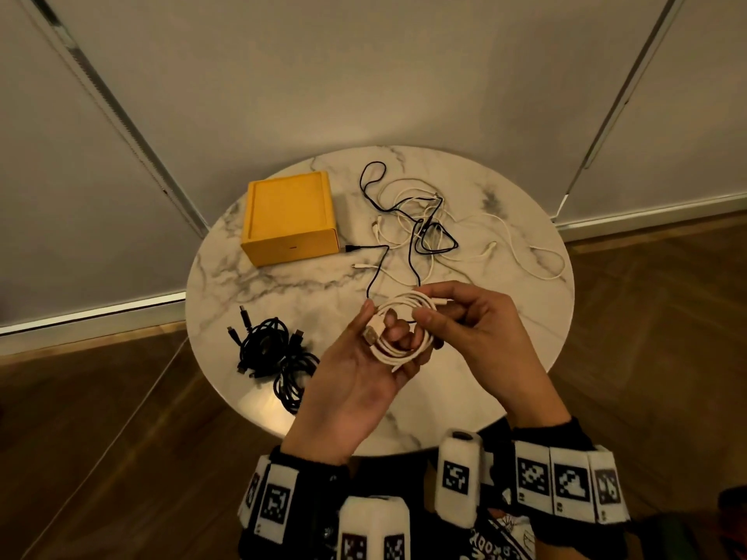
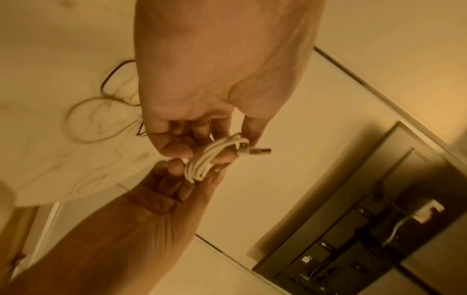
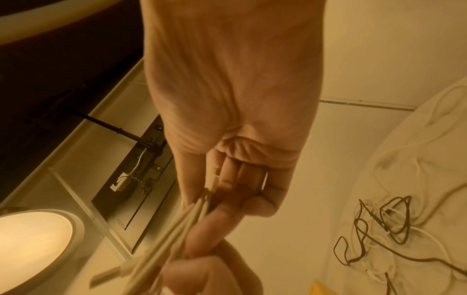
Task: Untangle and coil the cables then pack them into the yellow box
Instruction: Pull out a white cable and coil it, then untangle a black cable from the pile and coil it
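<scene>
Above the table's near side, both hands hold a coiled white cable [image 1: 398, 337]. My left hand [image 1: 382, 325] grips the coil, with the USB plug [image 1: 371, 331] under its thumb. The right hand [image 1: 430, 309] pinches the coil's upper loops and the small connector end [image 3: 215, 177]. In the left wrist view the white coil [image 2: 215, 157] sits between the fingers of both hands, its USB plug [image 2: 260, 151] sticking out. The yellow box [image 1: 289, 218] stands shut at the table's back left. A tangle of black and white cables [image 1: 424, 228] lies to its right.
Coiled black cables [image 1: 275, 357] lie by the round marble table's [image 1: 250, 284] front left edge. Loose white cable [image 1: 541, 264] trails toward the right rim. Wood floor and pale wall panels surround the table. A lit round lamp [image 3: 33, 239] shows in the right wrist view.
</scene>
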Action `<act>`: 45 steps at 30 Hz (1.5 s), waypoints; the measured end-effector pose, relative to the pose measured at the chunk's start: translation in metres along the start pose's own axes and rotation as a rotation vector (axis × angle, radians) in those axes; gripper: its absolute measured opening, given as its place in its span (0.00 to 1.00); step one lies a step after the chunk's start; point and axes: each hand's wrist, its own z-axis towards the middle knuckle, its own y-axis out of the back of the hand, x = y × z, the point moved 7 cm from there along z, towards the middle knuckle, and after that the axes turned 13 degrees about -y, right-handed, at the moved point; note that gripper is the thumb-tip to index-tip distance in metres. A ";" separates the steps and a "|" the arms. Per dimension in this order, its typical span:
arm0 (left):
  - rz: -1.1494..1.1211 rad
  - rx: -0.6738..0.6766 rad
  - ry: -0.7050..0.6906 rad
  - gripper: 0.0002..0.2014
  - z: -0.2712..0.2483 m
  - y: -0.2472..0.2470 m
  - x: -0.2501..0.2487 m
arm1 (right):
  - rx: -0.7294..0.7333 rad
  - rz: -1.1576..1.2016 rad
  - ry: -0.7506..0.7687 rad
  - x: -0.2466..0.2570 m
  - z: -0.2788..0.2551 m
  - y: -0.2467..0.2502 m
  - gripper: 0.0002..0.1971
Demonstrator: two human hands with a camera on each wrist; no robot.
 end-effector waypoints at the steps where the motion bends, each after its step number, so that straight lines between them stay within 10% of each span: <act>1: -0.037 -0.033 0.017 0.14 0.001 0.003 0.002 | 0.003 -0.012 -0.009 -0.002 0.001 0.001 0.08; 7: 0.045 -0.152 0.038 0.20 0.005 0.026 0.019 | 0.005 -0.170 -0.054 -0.020 0.003 0.007 0.05; 13: 0.922 -0.065 -0.225 0.12 0.012 0.051 0.006 | -0.088 -0.294 -0.193 -0.059 0.013 0.038 0.03; 22: 1.329 -0.013 -0.261 0.08 0.038 0.081 0.030 | -0.126 -0.364 -0.387 -0.128 0.021 0.061 0.01; 28: 1.572 0.020 -0.177 0.22 0.049 0.120 0.049 | -0.158 -0.666 -0.506 -0.157 0.020 0.063 0.17; 45: 1.369 -0.011 -0.017 0.20 0.070 0.158 0.059 | -0.079 -0.693 -0.614 -0.178 0.024 0.092 0.04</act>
